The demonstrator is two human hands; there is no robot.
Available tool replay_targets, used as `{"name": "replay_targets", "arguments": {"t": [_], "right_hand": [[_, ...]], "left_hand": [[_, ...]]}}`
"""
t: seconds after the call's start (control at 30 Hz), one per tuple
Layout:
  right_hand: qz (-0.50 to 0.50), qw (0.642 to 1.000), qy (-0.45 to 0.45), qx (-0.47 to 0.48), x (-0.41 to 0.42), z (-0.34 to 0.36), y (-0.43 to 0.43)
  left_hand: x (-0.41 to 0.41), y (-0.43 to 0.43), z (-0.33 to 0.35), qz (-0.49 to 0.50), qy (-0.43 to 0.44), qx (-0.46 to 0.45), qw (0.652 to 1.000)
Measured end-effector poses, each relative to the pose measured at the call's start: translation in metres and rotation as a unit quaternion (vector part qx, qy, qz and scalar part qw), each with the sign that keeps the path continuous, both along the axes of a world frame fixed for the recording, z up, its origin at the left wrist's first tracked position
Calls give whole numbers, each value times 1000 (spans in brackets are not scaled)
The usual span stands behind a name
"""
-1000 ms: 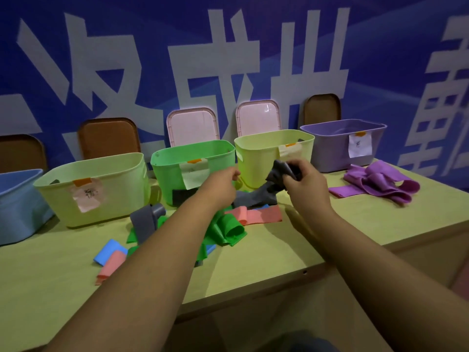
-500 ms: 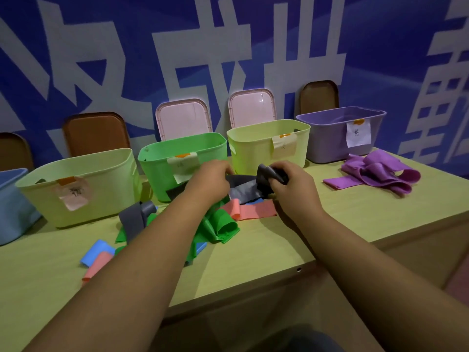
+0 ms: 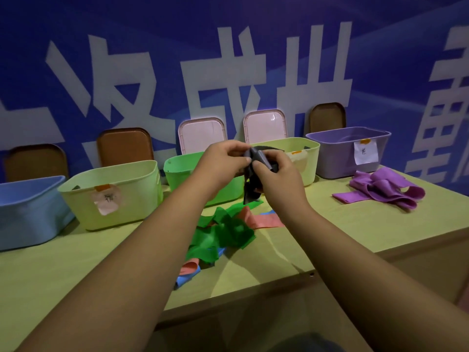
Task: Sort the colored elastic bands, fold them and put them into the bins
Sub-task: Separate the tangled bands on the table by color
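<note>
Green table (image 3: 355, 232): both hands pinch grey band (image 3: 256, 171) (raised above bins)

Dim, bluish light, soft shadows across the table (image 3: 355, 237), wide-angle curvature toward the edges, mild overall blur.

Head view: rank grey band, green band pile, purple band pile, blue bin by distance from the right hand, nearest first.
1. grey band: pinched in the right hand.
2. green band pile: lying just below, slightly left.
3. purple band pile: off to the right.
4. blue bin: far left.
</note>
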State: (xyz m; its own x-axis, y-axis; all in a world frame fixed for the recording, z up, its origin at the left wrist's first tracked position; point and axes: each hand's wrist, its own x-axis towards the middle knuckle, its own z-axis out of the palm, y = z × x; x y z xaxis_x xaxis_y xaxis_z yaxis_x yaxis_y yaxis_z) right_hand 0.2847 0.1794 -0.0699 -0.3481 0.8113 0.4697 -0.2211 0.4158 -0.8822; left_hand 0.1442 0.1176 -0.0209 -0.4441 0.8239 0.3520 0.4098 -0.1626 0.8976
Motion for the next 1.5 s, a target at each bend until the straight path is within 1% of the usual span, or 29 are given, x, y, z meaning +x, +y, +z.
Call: {"name": "replay_targets", "arguments": {"t": [0.1, 0.2, 0.27, 0.33, 0.47, 0.53, 0.6, 0.67, 0.73, 0.83, 0.9, 1.0, 1.13, 1.23, 1.4, 1.5], "right_hand": [[36, 999, -3, -2, -3, 10, -12], [42, 997, -41, 56, -7, 17, -21], [37, 995, -49, 79, -11, 19, -26], [27, 995, -52, 80, -16, 20, -29], [24, 994, -62, 89, -28, 19, -38], [29, 994, -66, 84, -35, 14, -45], [41, 994, -71, 78, -42, 8, -51], [49, 992, -81, 81, -49, 0, -55], [52, 988, -103, 99, -54, -6, -59], [58, 980, -141, 126, -62, -18, -64], [61, 973, -165, 147, -65, -26, -66], [57, 966, -190, 168, -67, -33, -64], [50, 966, -196, 163, -67, -38, -59], [40, 968, -189, 158, -66, -39, -55], [34, 974, -171, 143, -63, -33, -51], [36, 980, -148, 126, -59, -25, -50]], "left_hand": [[5, -17, 6, -26, -113, 30, 993], [4, -36, 14, -43, -211, 45, 975], [0, -47, 18, -57, -244, 45, 967], [-6, -60, 20, -49, -250, 38, 966], [-24, -86, 18, -2, -194, 18, 981], [-39, -98, 13, 54, -162, 8, 985], [-62, -108, 1, 130, -100, -24, 986], [-88, -118, -17, 209, 8, -79, 975], [-106, -130, -36, 250, 99, -148, 952], [-122, -141, -65, 245, 169, -243, 923], [-128, -144, -81, 226, 196, -273, 914], [-135, -144, -97, 218, 212, -286, 909], [-139, -142, -99, 253, 246, -247, 902], [-136, -141, -92, 252, 229, -218, 915], [-124, -141, -69, 244, 154, -125, 949], [-107, -137, -50, 223, 134, -85, 962]]}}
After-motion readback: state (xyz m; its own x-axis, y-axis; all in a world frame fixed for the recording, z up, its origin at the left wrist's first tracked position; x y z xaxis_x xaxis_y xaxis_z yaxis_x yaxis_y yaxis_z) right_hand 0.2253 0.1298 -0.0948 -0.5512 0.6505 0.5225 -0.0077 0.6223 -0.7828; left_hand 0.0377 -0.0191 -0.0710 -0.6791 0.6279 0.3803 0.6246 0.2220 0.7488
